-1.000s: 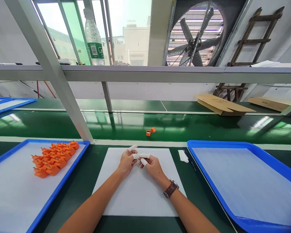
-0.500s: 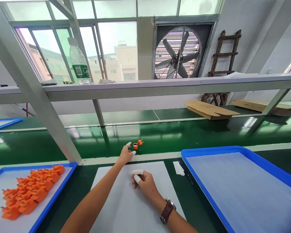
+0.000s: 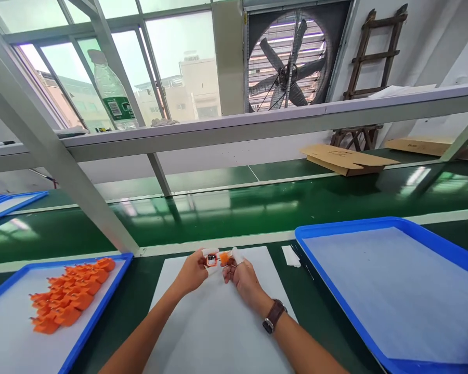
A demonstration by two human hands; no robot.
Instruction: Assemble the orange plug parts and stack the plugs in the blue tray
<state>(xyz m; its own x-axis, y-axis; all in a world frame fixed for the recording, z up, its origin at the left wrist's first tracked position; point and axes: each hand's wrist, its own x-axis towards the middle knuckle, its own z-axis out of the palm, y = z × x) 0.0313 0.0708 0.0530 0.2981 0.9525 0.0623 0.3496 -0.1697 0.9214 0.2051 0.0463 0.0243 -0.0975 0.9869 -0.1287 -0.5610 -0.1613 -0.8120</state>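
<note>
My left hand (image 3: 193,270) pinches a small orange housing (image 3: 211,259) with white finger cots on its fingertips. Right beside it my right hand (image 3: 242,274), also in finger cots, pinches a second small orange part (image 3: 224,257). Both hands are held together over the far edge of a white mat (image 3: 218,332). A brown watch sits on my right wrist. The two parts are close together; I cannot tell whether they touch.
A blue tray (image 3: 8,332) at the left holds several orange parts (image 3: 68,301). A bare blue tray (image 3: 393,291) lies at the right. The green conveyor belt (image 3: 257,208) runs behind, with a white frame post (image 3: 62,171), flat cardboard (image 3: 347,158) and a bottle (image 3: 111,96) on the shelf.
My left hand took the orange pieces off the belt and drew back to the mat. My right hand now holds one of them. The belt where they lay is bare.
</note>
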